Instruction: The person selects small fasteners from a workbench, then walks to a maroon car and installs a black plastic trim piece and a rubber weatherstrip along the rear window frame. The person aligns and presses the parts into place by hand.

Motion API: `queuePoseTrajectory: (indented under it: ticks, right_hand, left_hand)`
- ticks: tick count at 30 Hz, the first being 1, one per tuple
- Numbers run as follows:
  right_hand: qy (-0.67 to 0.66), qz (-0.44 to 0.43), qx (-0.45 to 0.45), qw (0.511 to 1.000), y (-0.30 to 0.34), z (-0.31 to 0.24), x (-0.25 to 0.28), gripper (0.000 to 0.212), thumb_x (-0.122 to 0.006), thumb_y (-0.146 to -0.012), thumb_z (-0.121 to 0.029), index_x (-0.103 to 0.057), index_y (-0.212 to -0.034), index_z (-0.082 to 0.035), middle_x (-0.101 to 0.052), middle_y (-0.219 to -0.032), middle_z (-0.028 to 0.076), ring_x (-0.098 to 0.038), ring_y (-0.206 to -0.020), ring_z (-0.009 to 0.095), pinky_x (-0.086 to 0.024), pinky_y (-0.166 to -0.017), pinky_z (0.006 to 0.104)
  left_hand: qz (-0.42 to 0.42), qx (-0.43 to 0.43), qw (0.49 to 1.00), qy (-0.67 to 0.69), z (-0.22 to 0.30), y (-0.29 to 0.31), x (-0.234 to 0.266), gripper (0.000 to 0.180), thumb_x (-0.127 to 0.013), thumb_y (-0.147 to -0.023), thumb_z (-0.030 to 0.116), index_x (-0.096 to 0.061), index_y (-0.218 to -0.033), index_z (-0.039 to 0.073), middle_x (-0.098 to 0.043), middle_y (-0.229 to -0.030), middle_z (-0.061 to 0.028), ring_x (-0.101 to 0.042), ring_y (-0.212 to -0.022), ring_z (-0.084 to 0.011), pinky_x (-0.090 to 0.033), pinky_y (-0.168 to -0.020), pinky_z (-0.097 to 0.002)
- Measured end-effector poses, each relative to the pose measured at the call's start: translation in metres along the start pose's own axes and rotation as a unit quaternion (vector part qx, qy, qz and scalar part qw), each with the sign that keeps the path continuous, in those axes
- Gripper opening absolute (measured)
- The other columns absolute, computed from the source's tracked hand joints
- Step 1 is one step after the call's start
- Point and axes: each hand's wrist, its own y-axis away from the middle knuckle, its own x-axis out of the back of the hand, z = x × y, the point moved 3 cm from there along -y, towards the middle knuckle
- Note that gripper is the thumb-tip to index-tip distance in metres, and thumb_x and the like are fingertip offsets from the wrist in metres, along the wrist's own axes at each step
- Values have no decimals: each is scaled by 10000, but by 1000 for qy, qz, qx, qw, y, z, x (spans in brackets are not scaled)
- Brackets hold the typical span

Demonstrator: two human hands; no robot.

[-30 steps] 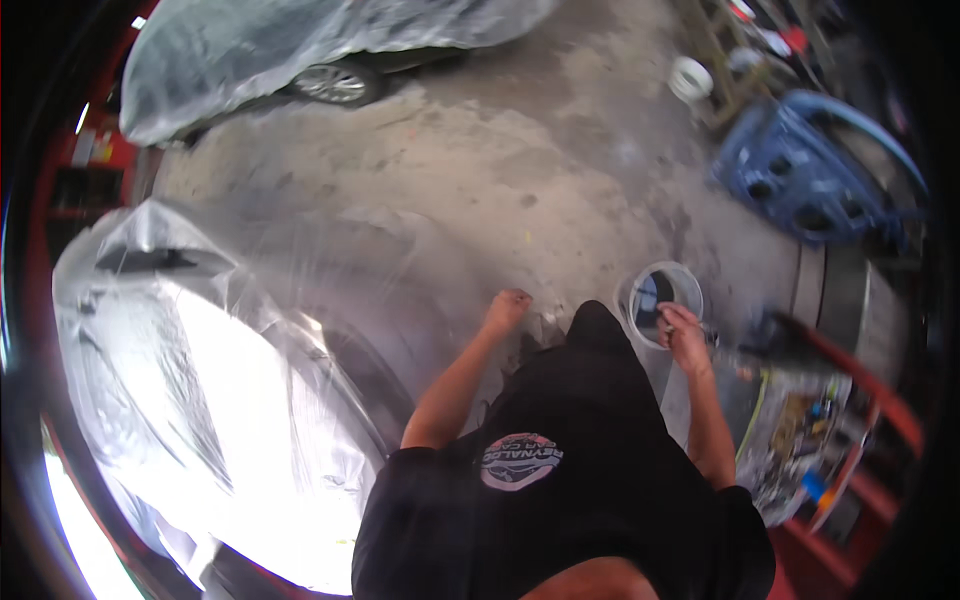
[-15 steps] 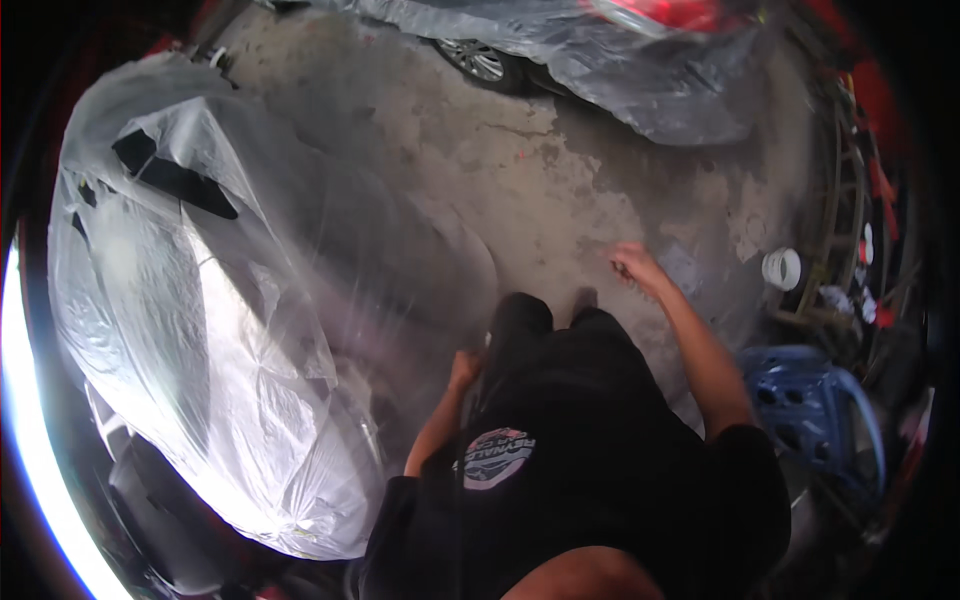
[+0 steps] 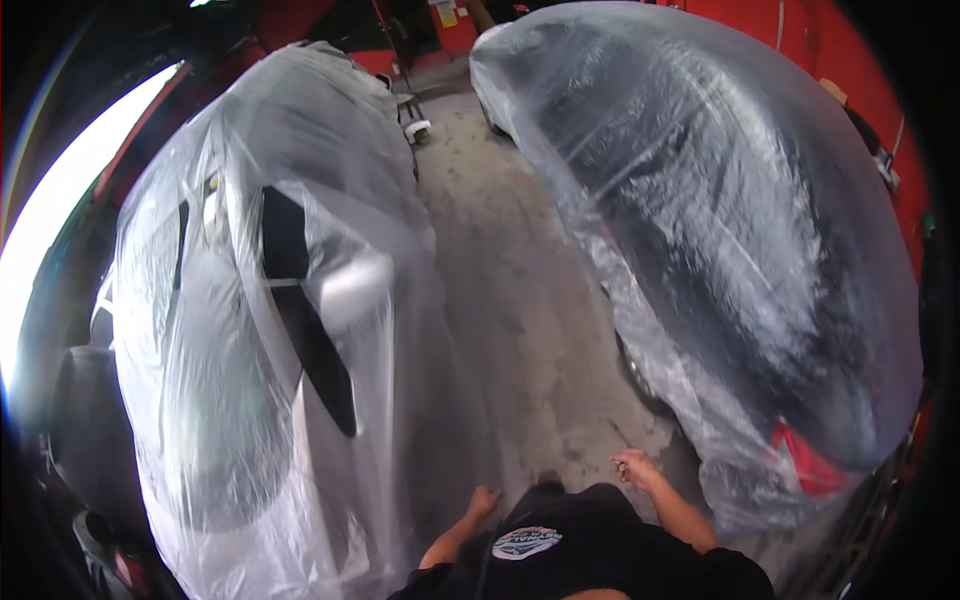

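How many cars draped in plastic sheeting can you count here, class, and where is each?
2: one covered car on the left, and a second covered car on the right, across the floor. Others could be hidden beyond the dark rim.

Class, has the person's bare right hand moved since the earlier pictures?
Yes. The bare right hand has moved closer to the parked dark car draped in translucent plastic, beside its rear now.

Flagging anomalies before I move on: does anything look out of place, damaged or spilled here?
No spill or damage clearly stands out. One oddity: sharp-edged dark patches on the plastic-covered car at left contrast with its otherwise hazy wrapping; I cannot tell whether they are openings or something dark showing through.
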Motion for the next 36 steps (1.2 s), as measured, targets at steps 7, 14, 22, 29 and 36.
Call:
queuePoseTrajectory:
  ticks: [7, 14, 22, 29, 36]
  right_hand:
    - [-98, -42, 88, 990, -181, -252, -50, 144, -684, -856, -120, -659, -918, 8, -595, -678, 64, -550, -536, 138, -421, -443, 271]
    - [2, -175, 42, 984, -399, -529, -128, 219, -635, -913, -132, -677, -1057, 27, -644, -780, 82, -573, -586, 133, -454, -495, 264]
    - [289, -314, 103, 898, -652, -829, -340, 251, -604, -914, -119, -672, -1124, 0, -675, -851, 83, -596, -612, 128, -475, -518, 253]
    - [65, -334, 10, 940, -850, -973, -438, 292, -608, -892, -105, -649, -1147, 32, -688, -855, 92, -621, -692, 141, -502, -588, 278]
    - [-32, -242, 103, 964, -988, -1183, -502, 217, -686, -820, -65, -668, -1022, 13, -691, -875, 90, -642, -711, 142, -503, -551, 270]
  left_hand:
    - [37, -13, 999, -7, 161, -310, 191, 329, -602, -877, 283, -720, -1031, 17, -699, -876, -226, -685, -766, -371, -526, -760, -439]
    - [59, 144, 974, 163, 209, -510, 266, 283, -612, -881, 250, -694, -937, -15, -615, -636, -72, -579, -536, -200, -481, -527, -375]
    - [-38, 209, 975, 63, 215, -687, 378, 317, -617, -887, 291, -681, -887, -19, -600, -649, -119, -583, -576, -262, -473, -564, -423]
    - [15, 187, 980, 73, 215, -970, 550, 337, -616, -891, 314, -698, -882, -12, -644, -730, -175, -621, -679, -308, -481, -637, -459]
    - [28, 132, 990, -47, 275, -1319, 889, 681, -572, -932, 453, -419, -1416, -2, -425, -1435, -290, -401, -1356, -389, -306, -1141, -444]
